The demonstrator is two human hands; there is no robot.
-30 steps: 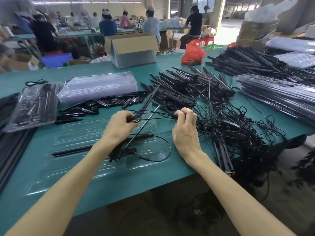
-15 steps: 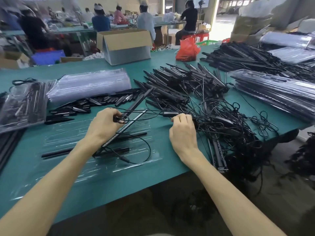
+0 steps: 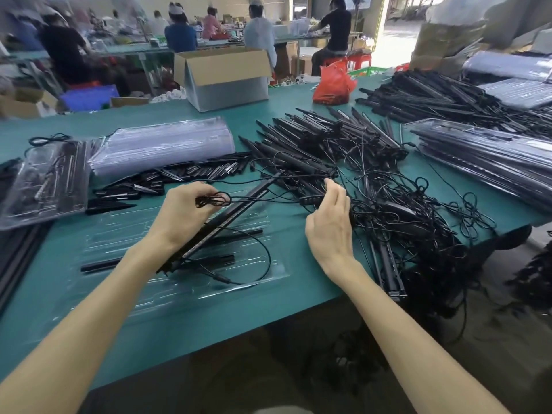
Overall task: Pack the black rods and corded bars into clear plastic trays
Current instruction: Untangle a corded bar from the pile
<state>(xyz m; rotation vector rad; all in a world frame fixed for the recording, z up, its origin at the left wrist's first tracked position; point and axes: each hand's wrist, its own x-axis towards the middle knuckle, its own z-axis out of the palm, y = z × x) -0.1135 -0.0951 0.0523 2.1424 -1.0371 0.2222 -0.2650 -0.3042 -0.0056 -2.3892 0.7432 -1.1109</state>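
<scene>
My left hand (image 3: 185, 213) is shut on a small coiled bundle of black cord (image 3: 212, 200). The cord runs right to my right hand (image 3: 330, 222), which pinches it at an inline controller (image 3: 310, 200). A corded bar (image 3: 218, 225) leans tilted under my left hand, its lower end resting in a clear plastic tray (image 3: 143, 282) on the green table. Two black rods (image 3: 158, 262) lie in that tray. A tangled heap of corded bars (image 3: 343, 150) lies to the right, and short black rods (image 3: 191, 174) lie behind the tray.
A stack of empty clear trays (image 3: 161, 144) sits behind the rods, filled trays at left (image 3: 44, 180) and right (image 3: 484, 162). A cardboard box (image 3: 224, 76) and red bag (image 3: 333, 85) stand at the back. Cords hang over the table's right edge (image 3: 418, 249). Several people work at far tables.
My right hand has lifted and slid right along the cord, stretching it between both hands. My left hand still holds the coil above the leaning bar.
</scene>
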